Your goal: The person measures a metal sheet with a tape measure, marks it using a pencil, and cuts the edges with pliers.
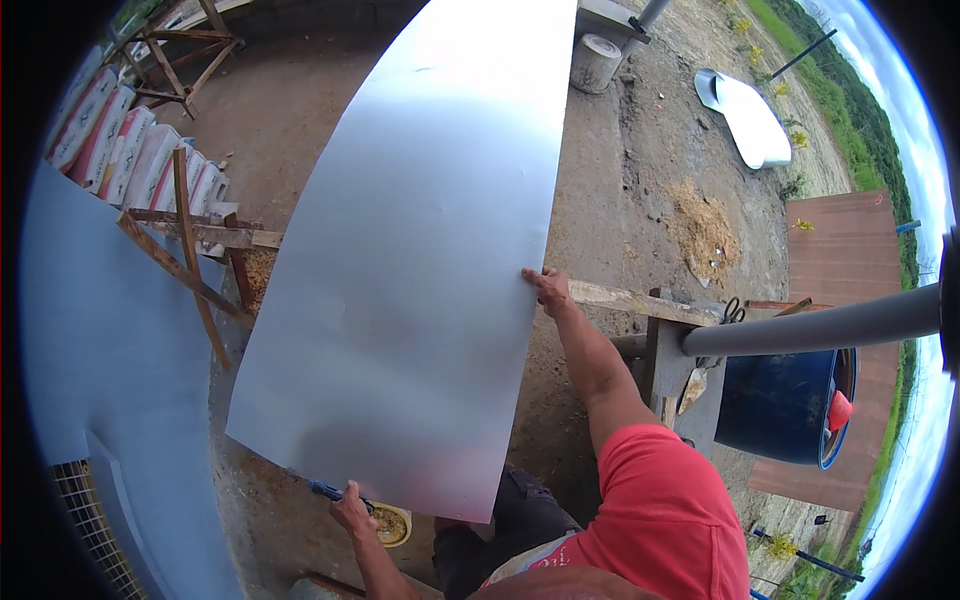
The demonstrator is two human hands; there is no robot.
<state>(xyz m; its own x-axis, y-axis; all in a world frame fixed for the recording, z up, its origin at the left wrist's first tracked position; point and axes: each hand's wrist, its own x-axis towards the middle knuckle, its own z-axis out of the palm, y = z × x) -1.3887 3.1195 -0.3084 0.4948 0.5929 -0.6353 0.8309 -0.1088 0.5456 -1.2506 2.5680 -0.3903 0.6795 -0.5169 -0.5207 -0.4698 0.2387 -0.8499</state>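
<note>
A large, smooth silver metal sheet [420, 260] stretches away in front of me, its near edge close to my legs. My right hand [547, 288] is closed on the sheet's right edge, about midway along. At the near edge, my left hand [352, 510] is closed round a tool with a blue handle [325, 490]. The tool's thin front end meets the sheet's edge; its exact kind is too small to make out. Beneath the sheet, a wooden plank [640, 302] shows on the right side.
Crossed wooden sticks [185, 250] and stacked bags [125, 150] are at left. On the right stand a grey pipe [820, 325], a blue barrel [775, 405] and scissors [734, 312] on a ledge. A yellow-rimmed bucket [392, 538] sits below my left hand. Another bent sheet [750, 120] lies farther off.
</note>
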